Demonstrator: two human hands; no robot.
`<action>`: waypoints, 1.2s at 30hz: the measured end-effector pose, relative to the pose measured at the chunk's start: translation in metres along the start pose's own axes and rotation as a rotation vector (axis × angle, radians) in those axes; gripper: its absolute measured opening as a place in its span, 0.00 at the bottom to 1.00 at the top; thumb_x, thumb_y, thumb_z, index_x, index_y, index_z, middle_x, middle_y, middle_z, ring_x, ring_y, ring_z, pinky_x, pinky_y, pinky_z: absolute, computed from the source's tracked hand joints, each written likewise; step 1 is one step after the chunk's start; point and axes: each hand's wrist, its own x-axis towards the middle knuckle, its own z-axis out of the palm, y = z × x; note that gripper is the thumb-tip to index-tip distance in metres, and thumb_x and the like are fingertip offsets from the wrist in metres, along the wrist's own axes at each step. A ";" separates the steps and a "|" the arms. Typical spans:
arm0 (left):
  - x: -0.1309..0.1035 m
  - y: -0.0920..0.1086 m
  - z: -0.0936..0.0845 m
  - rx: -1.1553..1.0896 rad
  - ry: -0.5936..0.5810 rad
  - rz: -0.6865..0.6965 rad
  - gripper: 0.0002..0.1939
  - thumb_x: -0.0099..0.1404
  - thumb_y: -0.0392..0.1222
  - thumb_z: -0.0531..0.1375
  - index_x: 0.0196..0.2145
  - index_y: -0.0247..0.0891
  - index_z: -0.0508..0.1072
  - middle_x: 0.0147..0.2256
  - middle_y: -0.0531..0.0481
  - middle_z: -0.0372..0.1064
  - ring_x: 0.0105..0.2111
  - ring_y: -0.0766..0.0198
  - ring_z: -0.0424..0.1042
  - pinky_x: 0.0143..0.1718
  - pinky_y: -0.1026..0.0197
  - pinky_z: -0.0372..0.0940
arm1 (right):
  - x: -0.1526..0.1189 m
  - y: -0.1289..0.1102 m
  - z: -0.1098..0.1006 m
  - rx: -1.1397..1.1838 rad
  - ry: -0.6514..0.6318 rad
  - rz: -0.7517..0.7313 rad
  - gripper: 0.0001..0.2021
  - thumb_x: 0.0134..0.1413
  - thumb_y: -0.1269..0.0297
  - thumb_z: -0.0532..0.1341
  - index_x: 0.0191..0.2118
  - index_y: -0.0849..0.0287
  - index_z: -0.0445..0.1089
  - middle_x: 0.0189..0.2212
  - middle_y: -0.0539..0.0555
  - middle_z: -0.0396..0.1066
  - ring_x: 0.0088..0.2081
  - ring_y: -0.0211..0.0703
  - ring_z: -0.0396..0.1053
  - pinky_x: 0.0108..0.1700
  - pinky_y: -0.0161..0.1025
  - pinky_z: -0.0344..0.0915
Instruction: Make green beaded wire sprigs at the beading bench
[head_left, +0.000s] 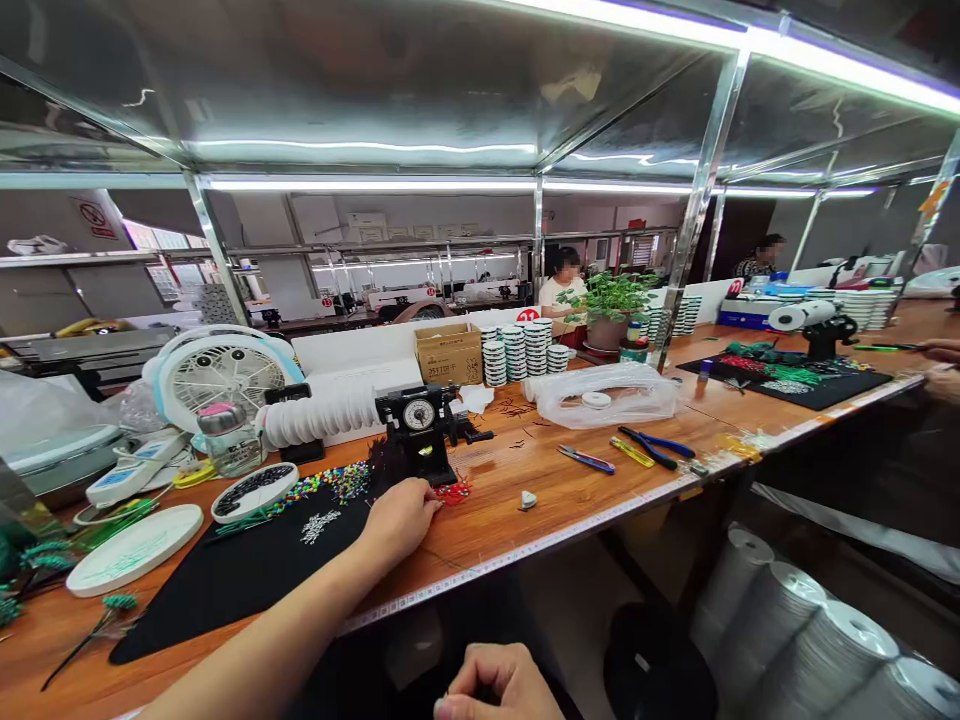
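My left hand point(401, 522) rests on the wooden table at the right edge of a black mat point(262, 570), fingers drawn together. Its fingertips are beside a small pile of red pieces point(454, 491), at the foot of a black hand-cranked machine point(417, 430) with a round dial. Whatever those fingers pinch is too small to make out. Low in the view, in front of the table edge, my right hand point(501, 685) is curled with thumb and fingers close together; its contents are hidden. White pieces point(319, 526) and multicoloured beads point(341, 483) lie on the mat.
White spools point(322, 420) line up left of the machine. Behind are a fan point(229, 380), a carton point(448, 356) and stacked reels point(525, 350). Blue-handled pliers point(660, 445), a yellow tool point(631, 452) and tweezers point(586, 460) lie right. Other people sit farther off.
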 end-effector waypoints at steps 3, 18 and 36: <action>0.006 0.003 0.001 -0.009 -0.048 -0.009 0.09 0.60 0.40 0.54 0.30 0.36 0.74 0.33 0.44 0.74 0.35 0.57 0.70 0.33 0.59 0.58 | -0.002 -0.006 -0.001 -0.018 0.012 -0.014 0.15 0.38 0.54 0.69 0.19 0.62 0.72 0.16 0.48 0.62 0.21 0.32 0.53 0.25 0.33 0.49; -0.018 -0.022 -0.019 -0.268 -0.177 0.000 0.08 0.52 0.40 0.56 0.25 0.36 0.73 0.21 0.52 0.68 0.23 0.63 0.64 0.25 0.63 0.53 | 0.005 -0.022 -0.004 -0.030 -0.027 -0.083 0.15 0.39 0.55 0.68 0.20 0.63 0.72 0.17 0.49 0.63 0.22 0.33 0.55 0.25 0.32 0.50; -0.079 0.005 -0.042 -1.178 -0.484 -0.103 0.15 0.52 0.49 0.65 0.27 0.33 0.70 0.17 0.58 0.56 0.17 0.72 0.46 0.20 0.65 0.38 | 0.014 -0.085 -0.002 0.479 0.022 -0.223 0.08 0.41 0.63 0.69 0.21 0.61 0.73 0.29 0.51 0.66 0.25 0.32 0.56 0.25 0.31 0.53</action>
